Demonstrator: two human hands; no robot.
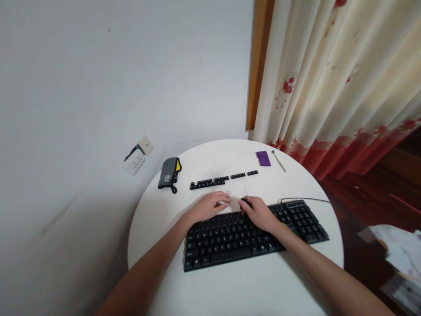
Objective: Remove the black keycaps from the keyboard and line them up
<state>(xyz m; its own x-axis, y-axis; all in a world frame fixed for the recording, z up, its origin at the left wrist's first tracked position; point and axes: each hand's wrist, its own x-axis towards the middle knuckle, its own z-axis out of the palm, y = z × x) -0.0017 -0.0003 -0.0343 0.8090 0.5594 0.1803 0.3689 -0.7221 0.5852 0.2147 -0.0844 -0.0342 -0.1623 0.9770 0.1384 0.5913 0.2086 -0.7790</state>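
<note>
A black keyboard [250, 237] lies across a round white table [230, 285]. My right hand [259, 213] rests on the keyboard's top row, fingers closed round a small wire keycap puller [244, 204] whose loop sticks up past the keys. My left hand [210, 206] sits at the keyboard's far edge with its fingers curled; what they hold, if anything, is hidden. A row of removed black keycaps [223, 180] is lined up on the table beyond both hands.
A grey and yellow pouch [169, 173] lies at the table's far left. A purple cloth [263, 158] and a thin stick [279, 161] lie at the back. A wall socket [138, 156] is left; a curtain [335, 83] hangs right. The keyboard cable [305, 199] runs right.
</note>
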